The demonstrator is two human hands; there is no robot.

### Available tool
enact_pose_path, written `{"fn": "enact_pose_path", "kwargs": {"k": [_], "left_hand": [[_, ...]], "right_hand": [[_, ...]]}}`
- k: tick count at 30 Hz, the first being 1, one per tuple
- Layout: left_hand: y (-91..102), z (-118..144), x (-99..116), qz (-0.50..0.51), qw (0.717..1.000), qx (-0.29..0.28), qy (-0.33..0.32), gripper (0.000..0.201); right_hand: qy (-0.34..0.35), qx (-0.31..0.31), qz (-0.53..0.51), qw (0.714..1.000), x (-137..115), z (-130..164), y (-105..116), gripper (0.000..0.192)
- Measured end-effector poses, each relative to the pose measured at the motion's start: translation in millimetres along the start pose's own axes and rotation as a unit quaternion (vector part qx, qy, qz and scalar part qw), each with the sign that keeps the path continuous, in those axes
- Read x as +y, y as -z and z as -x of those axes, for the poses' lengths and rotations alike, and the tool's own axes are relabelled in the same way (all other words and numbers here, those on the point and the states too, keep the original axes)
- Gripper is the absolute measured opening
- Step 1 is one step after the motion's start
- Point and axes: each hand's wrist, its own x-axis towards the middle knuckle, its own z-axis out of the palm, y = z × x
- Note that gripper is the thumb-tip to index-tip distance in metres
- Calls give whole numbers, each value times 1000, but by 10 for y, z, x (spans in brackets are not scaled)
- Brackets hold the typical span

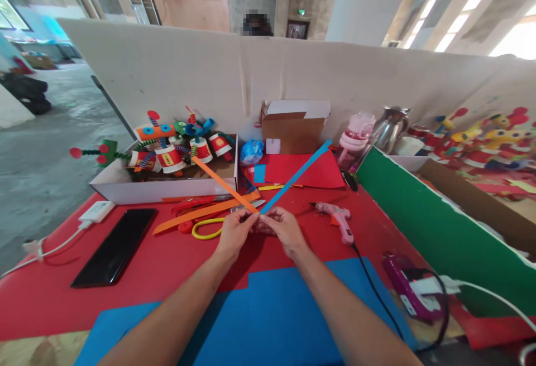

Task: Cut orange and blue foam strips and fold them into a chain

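My left hand (237, 233) pinches the near end of an orange paper strip (221, 182), which slants up to the left. Between the fingers of my right hand (282, 229) is the near end of a blue paper strip (297, 175), slanting up to the right. The two strips meet at my fingertips and form a V. Just left of my hands lie yellow-handled scissors (207, 229) and another orange strip (201, 212). A pink hot glue gun (337, 218) rests to the right. Sheets of blue paper (272, 316) lie under my forearms.
A white box (167, 190) with paper-cup figures stands back left, near a black phone (115, 246). At the right are a green-sided box (435, 237), a purple power strip (414, 288), cables and a pink bottle (355, 137). A white partition (188, 70) closes the back.
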Motion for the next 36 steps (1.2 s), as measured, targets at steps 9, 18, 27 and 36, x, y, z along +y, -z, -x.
{"fn": "enact_pose_path", "kwargs": {"k": [9, 18, 27, 36], "left_hand": [[15, -10, -6, -64, 997, -19, -27, 26], [20, -4, -19, -21, 999, -25, -11, 27], [51, -21, -8, 9, 999, -33, 14, 30], [29, -24, 12, 1, 999, -24, 33, 29]], "right_hand": [[-1, 43, 15, 999, 3, -21, -5, 30], [51, 43, 55, 996, 33, -27, -15, 24], [-2, -25, -43, 999, 26, -80, 56, 33], [6, -18, -15, 1000, 36, -36, -17, 28]]}}
